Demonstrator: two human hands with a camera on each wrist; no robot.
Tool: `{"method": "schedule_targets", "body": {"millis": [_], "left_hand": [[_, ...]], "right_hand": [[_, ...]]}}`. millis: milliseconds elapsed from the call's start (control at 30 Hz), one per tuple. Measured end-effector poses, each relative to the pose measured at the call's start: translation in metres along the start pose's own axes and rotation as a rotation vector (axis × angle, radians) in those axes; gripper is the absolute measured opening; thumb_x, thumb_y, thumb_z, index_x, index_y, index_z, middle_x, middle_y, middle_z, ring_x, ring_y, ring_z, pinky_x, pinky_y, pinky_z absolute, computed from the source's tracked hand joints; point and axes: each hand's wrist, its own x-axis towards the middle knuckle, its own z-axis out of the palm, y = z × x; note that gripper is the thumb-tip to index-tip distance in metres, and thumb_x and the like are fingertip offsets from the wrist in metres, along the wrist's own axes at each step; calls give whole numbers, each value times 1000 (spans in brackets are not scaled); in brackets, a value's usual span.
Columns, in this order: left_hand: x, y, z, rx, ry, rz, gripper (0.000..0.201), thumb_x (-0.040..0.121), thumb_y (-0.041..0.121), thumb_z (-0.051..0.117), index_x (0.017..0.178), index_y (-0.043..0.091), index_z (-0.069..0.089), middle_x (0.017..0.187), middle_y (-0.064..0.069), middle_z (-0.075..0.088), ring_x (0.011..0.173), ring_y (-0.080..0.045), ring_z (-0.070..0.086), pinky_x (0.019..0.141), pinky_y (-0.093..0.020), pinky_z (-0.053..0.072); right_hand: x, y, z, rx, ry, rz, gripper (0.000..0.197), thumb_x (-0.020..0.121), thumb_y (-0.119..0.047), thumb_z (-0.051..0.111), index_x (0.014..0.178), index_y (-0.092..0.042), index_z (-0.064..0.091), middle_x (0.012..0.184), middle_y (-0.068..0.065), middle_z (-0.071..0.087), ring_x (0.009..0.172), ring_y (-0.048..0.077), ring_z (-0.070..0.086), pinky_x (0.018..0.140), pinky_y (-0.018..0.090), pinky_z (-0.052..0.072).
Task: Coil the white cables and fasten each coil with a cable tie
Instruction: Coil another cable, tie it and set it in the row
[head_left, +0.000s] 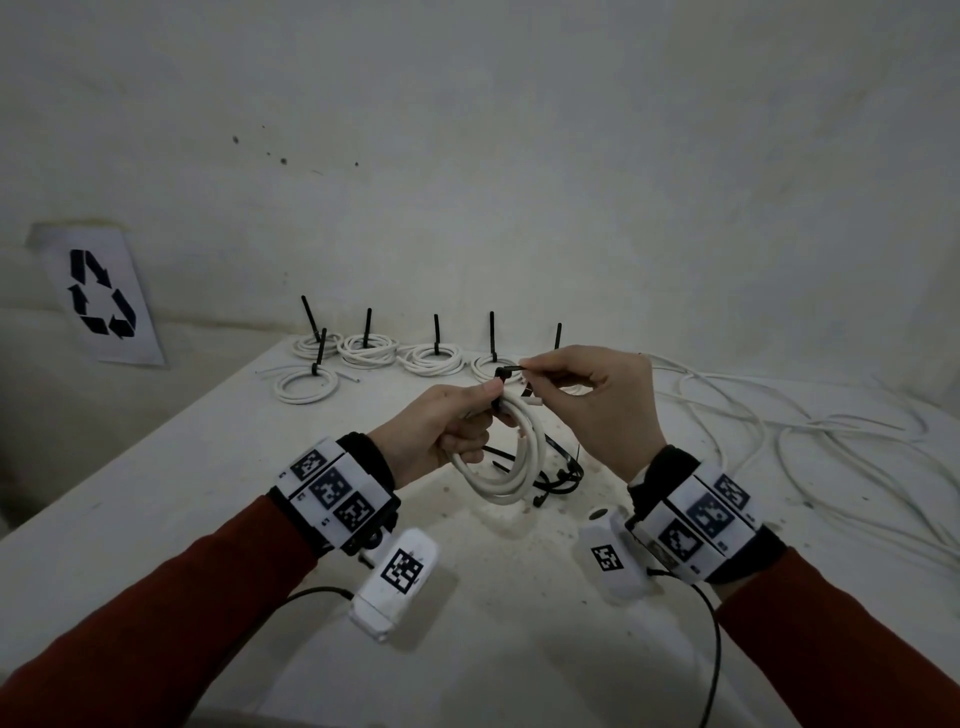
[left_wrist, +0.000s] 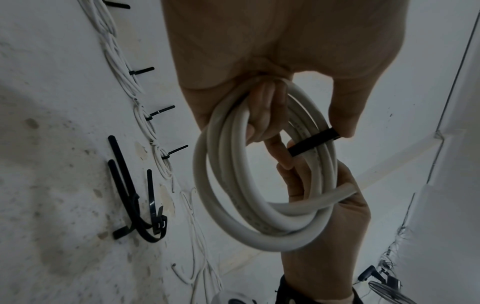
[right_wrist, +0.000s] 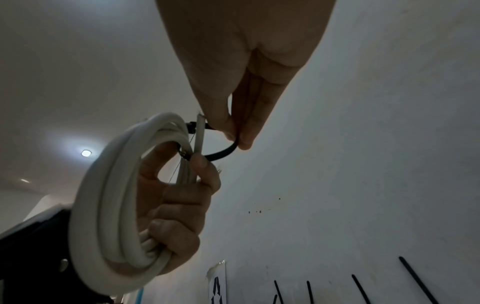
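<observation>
My left hand (head_left: 457, 423) grips a coil of white cable (head_left: 511, 457) above the middle of the table, fingers curled through the loops (left_wrist: 259, 185). A black cable tie (left_wrist: 313, 142) wraps across the coil's strands near my left thumb. My right hand (head_left: 587, 395) pinches the tie's free end (right_wrist: 226, 151) between thumb and forefinger, just right of the coil. The tie's head (head_left: 503, 372) sits above the left thumb. One cut cable end (right_wrist: 200, 133) sticks out of the coil (right_wrist: 111, 195) beside the tie.
Several tied white coils (head_left: 431, 358) with upright black tie tails line the table's back edge. Loose black cable ties (head_left: 556, 475) lie under my hands. Uncoiled white cable (head_left: 779, 431) sprawls over the right side of the table. A recycling-symbol sheet (head_left: 101, 296) leans at the left.
</observation>
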Motion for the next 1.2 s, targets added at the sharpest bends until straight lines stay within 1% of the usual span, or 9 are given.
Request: {"method": "schedule_targets", "body": {"millis": [167, 300, 400, 467, 633, 833, 1000, 1100, 1200], "left_hand": [[0, 1, 1, -31, -4, 4, 39, 84, 41, 49, 68, 14, 72, 47, 9, 22, 41, -6, 20, 48, -19, 31], [0, 1, 2, -39, -1, 11, 40, 84, 42, 49, 69, 14, 72, 46, 9, 22, 41, -6, 21, 48, -19, 31], [0, 2, 4, -22, -4, 9, 40, 84, 42, 49, 68, 15, 73, 46, 9, 23, 41, -5, 21, 49, -20, 29], [0, 2, 5, -17, -6, 8, 40, 84, 42, 49, 68, 15, 73, 46, 9, 22, 41, -5, 20, 50, -21, 28], [-2, 3, 6, -18, -9, 7, 39, 84, 42, 49, 68, 14, 73, 47, 8, 21, 41, -6, 21, 49, -21, 28], [-3, 5, 6, 17, -23, -21, 36, 82, 39, 50, 70, 13, 72, 48, 7, 20, 40, -6, 20, 49, -21, 27], [-4, 5, 8, 50, 13, -16, 35, 81, 40, 52, 69, 13, 71, 49, 6, 18, 40, -6, 19, 46, -19, 30], [-5, 7, 9, 50, 21, -18, 34, 78, 41, 56, 72, 10, 68, 47, 8, 19, 39, -6, 18, 46, -19, 29], [-5, 8, 10, 50, 12, -15, 38, 67, 47, 63, 71, 10, 67, 47, 8, 19, 38, -6, 18, 46, -19, 28]], "right_hand": [[0, -1, -1, -6, 3, -6, 8, 80, -5, 72, 86, -7, 77, 79, -1, 73, 69, 7, 69, 68, 22, 57], [0, -1, -2, 15, 11, 49, 11, 80, -2, 73, 87, -9, 77, 80, -6, 72, 69, 4, 69, 68, 21, 57], [0, -2, -2, 13, -1, 30, 11, 79, -1, 73, 87, -8, 77, 81, -6, 71, 71, 6, 69, 69, 19, 57], [0, -2, -3, 8, -4, 15, 9, 80, -3, 73, 87, -8, 77, 81, -6, 71, 71, 6, 69, 69, 20, 57], [-1, -2, -4, -31, 14, -39, 7, 80, -7, 72, 86, -7, 77, 81, 0, 74, 69, 7, 69, 67, 28, 58], [-5, -2, -5, -101, 42, -154, 6, 79, -1, 74, 85, -4, 76, 81, 3, 74, 70, 7, 66, 68, 20, 56], [-6, 1, -6, -218, 22, -306, 10, 76, 4, 74, 85, 0, 75, 83, 6, 74, 72, 10, 66, 65, 23, 55], [-6, 2, -6, -231, 20, -327, 11, 77, 4, 74, 86, 0, 75, 85, 7, 74, 78, 10, 66, 68, 20, 54], [-5, 1, -7, -216, 9, -328, 10, 79, 3, 73, 89, 0, 75, 87, 7, 74, 81, 10, 67, 73, 16, 53]]}}
